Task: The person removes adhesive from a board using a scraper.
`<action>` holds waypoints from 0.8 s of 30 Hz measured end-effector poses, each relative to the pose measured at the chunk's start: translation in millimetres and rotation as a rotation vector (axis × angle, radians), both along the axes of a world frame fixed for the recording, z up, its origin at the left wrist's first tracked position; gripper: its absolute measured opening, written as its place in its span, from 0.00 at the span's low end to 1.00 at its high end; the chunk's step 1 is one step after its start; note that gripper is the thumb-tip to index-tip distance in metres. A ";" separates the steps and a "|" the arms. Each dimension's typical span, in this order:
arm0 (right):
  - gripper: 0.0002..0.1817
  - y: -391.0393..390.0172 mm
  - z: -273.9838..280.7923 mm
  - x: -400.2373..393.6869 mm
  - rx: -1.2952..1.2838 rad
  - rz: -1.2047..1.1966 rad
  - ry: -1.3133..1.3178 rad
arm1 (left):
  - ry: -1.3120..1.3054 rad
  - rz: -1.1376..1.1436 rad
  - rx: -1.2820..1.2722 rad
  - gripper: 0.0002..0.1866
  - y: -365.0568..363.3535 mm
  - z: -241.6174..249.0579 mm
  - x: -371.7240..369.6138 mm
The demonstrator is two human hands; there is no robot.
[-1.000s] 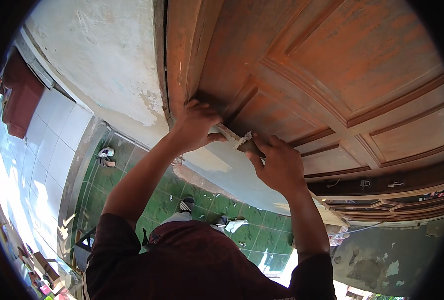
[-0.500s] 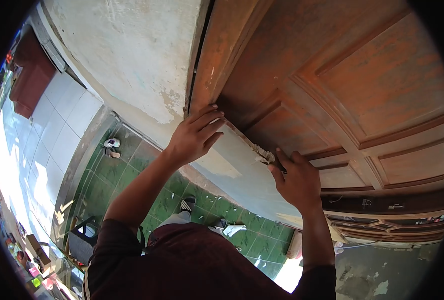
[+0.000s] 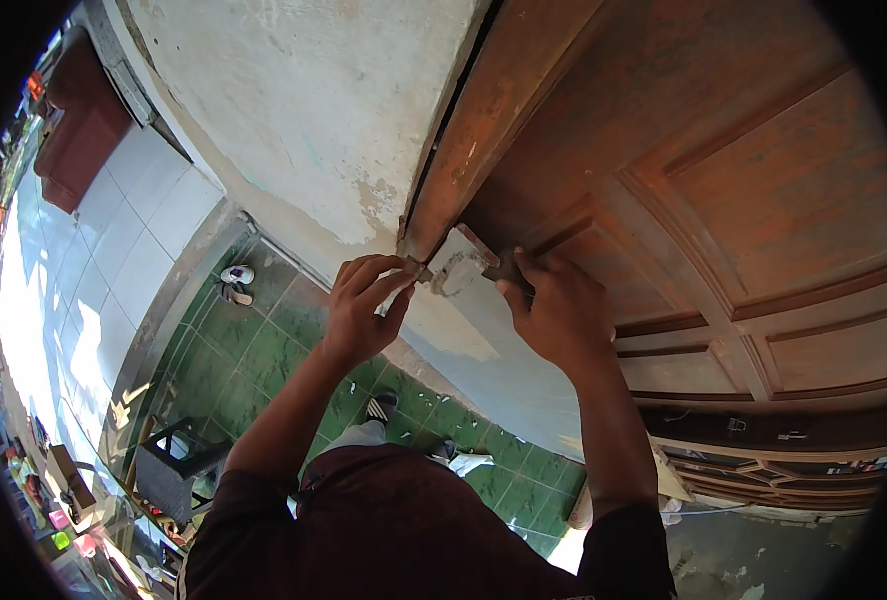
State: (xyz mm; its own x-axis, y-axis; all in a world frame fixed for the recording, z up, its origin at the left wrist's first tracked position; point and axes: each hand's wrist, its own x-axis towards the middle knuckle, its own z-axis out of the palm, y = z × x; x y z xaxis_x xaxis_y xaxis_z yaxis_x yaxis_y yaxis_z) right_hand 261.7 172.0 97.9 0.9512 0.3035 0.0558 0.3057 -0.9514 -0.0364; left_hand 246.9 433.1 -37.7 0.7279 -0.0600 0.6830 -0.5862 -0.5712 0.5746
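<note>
My right hand [image 3: 569, 305] grips a dark flat scraper [image 3: 509, 275], mostly covered by the fingers, at the upper edge of the pale wall [image 3: 524, 345]. Beside it, a rough greyish patch of filler [image 3: 456, 270] marks the wall just under the foot of the brown wooden frame [image 3: 464, 165]. My left hand [image 3: 364, 305] has its fingertips pinched together at the left side of that patch, by the frame's lower end. Whatever lies between those fingertips is too small to make out.
A brown panelled wooden door or shutter [image 3: 764, 190] rises on the right. Below are green floor tiles [image 3: 254, 350] with white scraps, shoes [image 3: 236, 285] and a dark stool [image 3: 169, 470]. Far left stands a maroon seat [image 3: 84, 125] on white tiles.
My right hand has moved left and up along the wall edge, close to the frame's foot. My left hand has come down slightly, its fingers now pinched. The view has shifted a little.
</note>
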 end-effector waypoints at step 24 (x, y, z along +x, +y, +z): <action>0.28 34.7 17.5 23.6 -0.088 -0.003 0.097 | 0.073 0.134 -0.074 0.13 27.0 -0.2 -8.9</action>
State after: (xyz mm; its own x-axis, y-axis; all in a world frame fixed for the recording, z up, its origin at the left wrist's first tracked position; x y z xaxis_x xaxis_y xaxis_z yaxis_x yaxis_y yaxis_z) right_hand 285.4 206.8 115.4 0.9517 0.3005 -0.0634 0.3022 -0.9531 0.0183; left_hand 238.0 460.1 -37.9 0.7740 0.0898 0.6268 -0.4623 -0.5962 0.6563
